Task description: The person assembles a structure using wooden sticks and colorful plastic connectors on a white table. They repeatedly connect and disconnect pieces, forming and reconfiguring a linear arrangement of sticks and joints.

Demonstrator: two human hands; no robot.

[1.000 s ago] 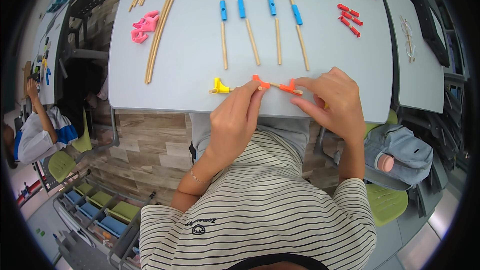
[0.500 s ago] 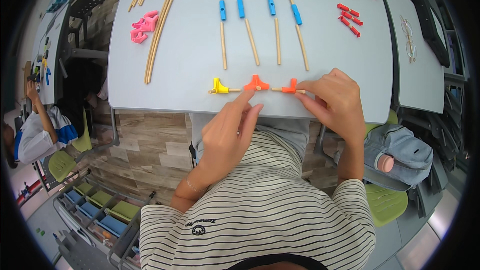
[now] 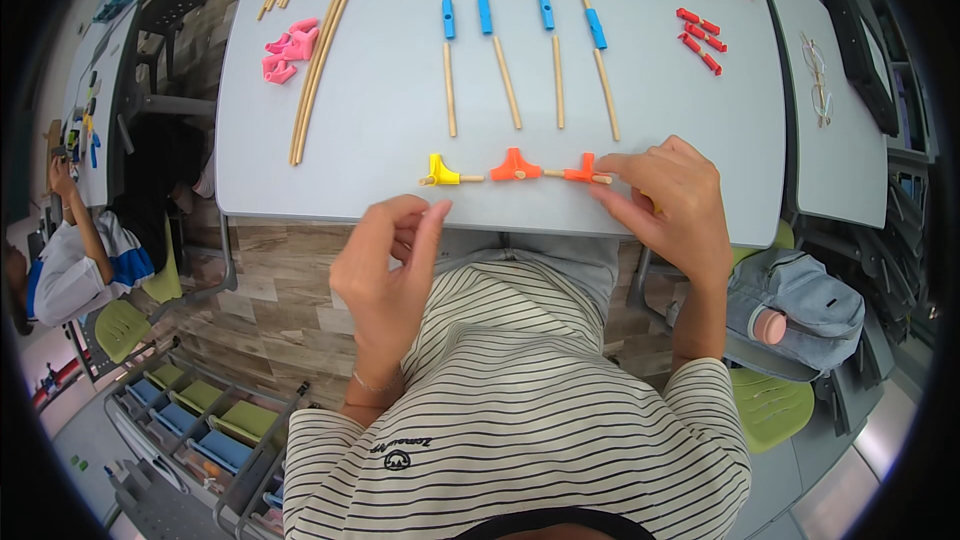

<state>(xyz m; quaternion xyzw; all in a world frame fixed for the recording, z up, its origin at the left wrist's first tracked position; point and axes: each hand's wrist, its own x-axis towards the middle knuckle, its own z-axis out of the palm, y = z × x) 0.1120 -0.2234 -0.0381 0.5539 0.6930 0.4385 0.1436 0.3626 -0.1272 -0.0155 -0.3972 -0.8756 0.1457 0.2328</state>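
Note:
A row of plastic connectors lies along the table's front edge. At its left is a yellow connector (image 3: pixel 443 170) with short wooden sticks in it. The middle orange connector (image 3: pixel 515 167) meets a short wooden stick (image 3: pixel 552 173), which runs into the right orange connector (image 3: pixel 582 168). My right hand (image 3: pixel 672 195) has thumb and forefinger around the right end of that connector, where another stick end (image 3: pixel 601 179) shows. Below the yellow connector, at the table edge, hovers my left hand (image 3: pixel 385 260), fingers curled, thumb apart, holding nothing.
Beyond the row lie several wooden rods with blue connectors (image 3: pixel 485 15). Pink connectors (image 3: pixel 284 52) and long rods (image 3: pixel 320 75) are at left, red connectors (image 3: pixel 700 40) at right. Glasses (image 3: pixel 817 80) rest on the neighbouring table. A person (image 3: pixel 85 250) sits far left.
My left hand has drawn back from the middle orange connector, moving left and toward me. The small gap between that connector and the stick on its right has closed. My right hand stays put.

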